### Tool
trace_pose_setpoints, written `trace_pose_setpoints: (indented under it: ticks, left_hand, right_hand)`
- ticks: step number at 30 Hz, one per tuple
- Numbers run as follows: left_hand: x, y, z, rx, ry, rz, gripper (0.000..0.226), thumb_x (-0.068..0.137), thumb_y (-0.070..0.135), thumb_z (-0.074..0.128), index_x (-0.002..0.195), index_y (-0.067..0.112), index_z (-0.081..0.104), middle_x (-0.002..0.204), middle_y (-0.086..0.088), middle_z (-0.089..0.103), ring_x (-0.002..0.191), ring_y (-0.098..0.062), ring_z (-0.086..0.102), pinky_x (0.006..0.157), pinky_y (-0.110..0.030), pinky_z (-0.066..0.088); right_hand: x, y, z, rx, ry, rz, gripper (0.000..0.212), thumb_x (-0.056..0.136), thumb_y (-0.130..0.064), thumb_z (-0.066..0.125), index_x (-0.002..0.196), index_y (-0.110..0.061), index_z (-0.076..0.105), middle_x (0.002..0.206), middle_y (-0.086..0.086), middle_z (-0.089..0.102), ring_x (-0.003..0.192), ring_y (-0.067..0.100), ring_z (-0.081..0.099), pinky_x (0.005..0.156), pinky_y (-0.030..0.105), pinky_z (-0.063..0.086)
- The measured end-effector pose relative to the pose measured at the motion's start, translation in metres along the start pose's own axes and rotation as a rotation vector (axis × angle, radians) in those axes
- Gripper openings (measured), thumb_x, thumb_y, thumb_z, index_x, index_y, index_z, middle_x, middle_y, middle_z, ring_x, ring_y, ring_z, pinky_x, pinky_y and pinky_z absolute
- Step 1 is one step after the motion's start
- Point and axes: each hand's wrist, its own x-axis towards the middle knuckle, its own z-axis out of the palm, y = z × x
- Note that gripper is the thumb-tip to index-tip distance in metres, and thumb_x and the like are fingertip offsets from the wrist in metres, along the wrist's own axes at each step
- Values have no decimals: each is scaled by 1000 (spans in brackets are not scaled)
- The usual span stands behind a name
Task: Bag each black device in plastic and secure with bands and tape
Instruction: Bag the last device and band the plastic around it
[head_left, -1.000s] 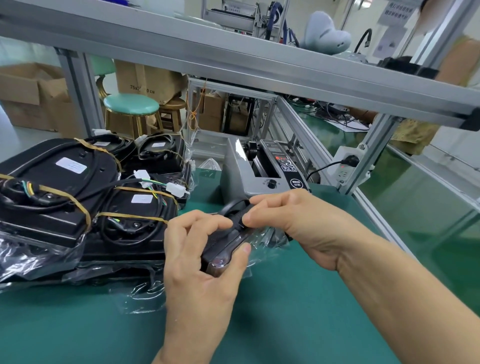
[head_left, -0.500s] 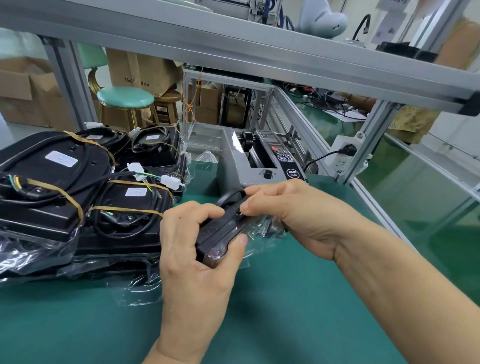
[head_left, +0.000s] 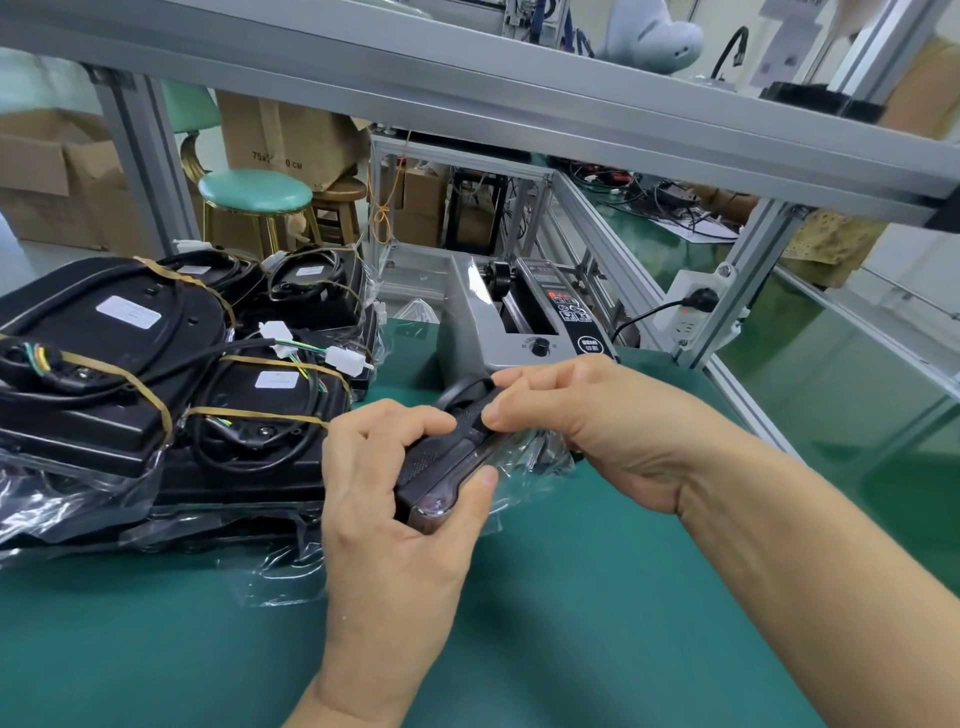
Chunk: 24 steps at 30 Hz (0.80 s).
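Head camera, looking down at a green work mat (head_left: 571, 623). Both of my hands meet over its middle, holding one small black device (head_left: 441, 462) partly wrapped in a clear plastic bag (head_left: 535, 462). My left hand (head_left: 395, 499) grips the near end of the device, fingers curled over its top and thumb pressed against its right side. My right hand (head_left: 587, 421) pinches the far end, with the thumb and forefinger closed on the device's upper edge where the plastic gathers. The device is tilted, near end toward me, held just above the mat.

To the left, a stack of larger black devices (head_left: 171, 374) lies on the mat in crinkled clear plastic, with coiled black cables and white connectors on top and tan rubber bands (head_left: 260, 413) stretched across them. Behind my hands stands a grey tape dispenser machine (head_left: 519, 327) with a black knob on its front. A white power strip (head_left: 691, 306) hangs on the aluminium frame post to the right. Beyond the bench I see a green stool (head_left: 254, 192) and cardboard boxes (head_left: 47, 182).
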Motion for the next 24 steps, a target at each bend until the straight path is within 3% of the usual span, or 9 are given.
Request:
trace_pose_setpoints:
  ticks: [5, 10, 11, 13, 15, 17, 18, 20, 24]
  left_hand:
    - [0, 0, 2, 5, 1, 42, 36, 68, 11, 74, 97, 28, 59, 104, -6, 48, 98, -2, 52, 87, -7, 37]
    - [-1, 0, 2, 0, -17, 10, 21, 74, 35, 65, 94, 38, 64, 107, 1, 45, 102, -20, 52, 91, -25, 43]
    - [-1, 0, 2, 3, -15, 7, 20, 73, 36, 65, 93, 39, 64, 108, 3, 45, 102, -19, 51, 91, -24, 42]
    - [0, 1, 3, 7, -16, 5, 19, 73, 36, 64, 92, 38, 65, 108, 4, 45, 100, -18, 51, 90, -23, 42]
    - [0, 1, 3, 20, -14, 14, 19, 73, 35, 64, 91, 36, 65, 107, 1, 45, 99, -19, 51, 90, -19, 41]
    - [-1, 1, 4, 27, -11, 20, 18, 73, 35, 64, 91, 32, 65, 107, -2, 44, 97, -20, 51, 90, -16, 40]
    - [-1, 1, 4, 26, -9, 21, 18, 73, 34, 64, 90, 31, 66, 106, -2, 44, 97, -19, 51, 89, -16, 40]
    - [-3, 1, 4, 21, -7, 27, 17, 73, 34, 65, 89, 29, 66, 106, -3, 45, 96, -13, 50, 88, -14, 40]
    - [-4, 0, 3, 12, 0, 43, 17, 73, 33, 65, 90, 30, 66, 106, -3, 45, 97, -5, 50, 86, -9, 38]
  right_hand:
    - [0, 3, 0, -23, 18, -24, 9, 78, -14, 73, 79, -5, 75, 124, -7, 61, 111, -7, 49, 80, 15, 32]
    - [-1, 3, 0, -70, 32, -46, 18, 78, -12, 71, 82, 6, 70, 87, -11, 69, 86, -26, 51, 73, 13, 33]
    - [-2, 3, 0, -89, 43, -51, 19, 77, -12, 71, 82, 6, 69, 89, -3, 71, 84, -23, 54, 73, 14, 35]
    - [-1, 5, 1, -133, 87, -69, 20, 75, -13, 71, 77, 6, 67, 102, 13, 68, 102, 3, 59, 75, 25, 44]
    - [-2, 7, 5, -171, 129, -102, 15, 74, -14, 70, 64, -4, 64, 85, 21, 65, 117, 27, 51, 70, 36, 44]
    - [-2, 11, 6, -187, 161, -144, 15, 71, -14, 70, 59, -11, 62, 67, 11, 55, 109, 40, 58, 65, 34, 37]
    - [-2, 13, 5, -180, 181, -160, 14, 71, -13, 70, 61, -11, 62, 67, 7, 54, 92, 39, 64, 63, 34, 37]
    - [-2, 17, 2, -112, 234, -166, 10, 72, -7, 70, 74, -13, 62, 74, 2, 58, 69, 22, 55, 61, 31, 38]
    - [-2, 19, 1, -16, 182, -155, 23, 81, -3, 61, 93, -22, 63, 93, -6, 64, 77, 7, 56, 66, 19, 42]
